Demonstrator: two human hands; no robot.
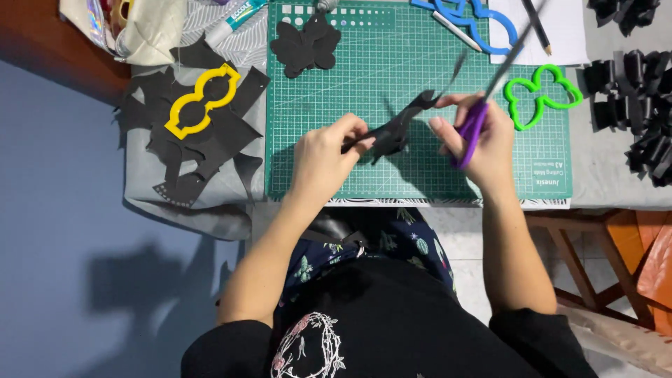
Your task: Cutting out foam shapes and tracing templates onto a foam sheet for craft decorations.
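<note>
While my left hand [323, 155] pinches the black piece [396, 129], my right hand [483, 136] grips purple scissors [474, 120]; trimming looks partway done, one finished cutout [306, 44] lying beyond.

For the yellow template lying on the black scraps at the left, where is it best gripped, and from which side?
Probably at the narrow waist of the yellow template, pinched from above. It lies flat on the black scraps as an open outline, so a finger can drop inside a loop and close on the thin rim.

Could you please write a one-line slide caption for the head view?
Left hand holds black cutout while right hand works purple-handled scissors over green cutting mat.
</note>
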